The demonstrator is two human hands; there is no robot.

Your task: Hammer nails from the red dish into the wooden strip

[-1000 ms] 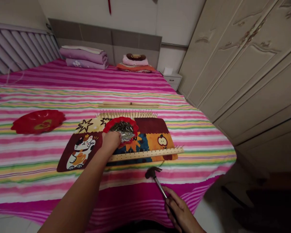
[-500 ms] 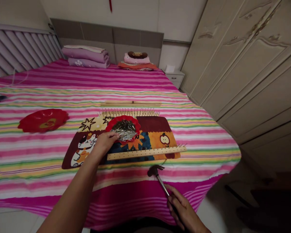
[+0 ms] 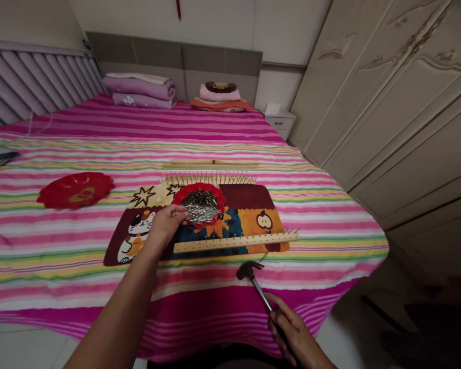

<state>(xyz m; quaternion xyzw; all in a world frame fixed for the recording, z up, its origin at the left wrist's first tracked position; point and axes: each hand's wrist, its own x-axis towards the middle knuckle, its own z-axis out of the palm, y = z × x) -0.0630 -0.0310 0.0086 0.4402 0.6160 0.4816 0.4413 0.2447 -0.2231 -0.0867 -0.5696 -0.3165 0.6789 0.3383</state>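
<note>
My left hand (image 3: pixel 165 225) reaches to the near edge of a red scalloped dish (image 3: pixel 217 195) heaped with thin metal nails (image 3: pixel 200 205); its fingers are pinched together at the pile, and what they hold is too small to name. My right hand (image 3: pixel 294 335) grips the handle of a small hammer (image 3: pixel 253 279), whose head hovers over the bed's near edge. A wooden strip (image 3: pixel 236 242) studded with a row of nails lies just in front of the dish, on a colourful cartoon mat (image 3: pixel 249 212).
A second nail-studded strip (image 3: pixel 209 178) lies behind the dish, and a bare wooden strip (image 3: pixel 211 164) beyond it. A second red dish (image 3: pixel 76 189) rests on the striped bedspread (image 3: pixel 100 148) at the left. Folded bedding (image 3: pixel 140 89) is at the headboard; a cream wardrobe (image 3: pixel 399 102) stands on the right.
My left hand has drawn back from over the nail pile to the dish's near edge, fingers pinched. The view has shifted slightly; the hammer stays in my right hand.
</note>
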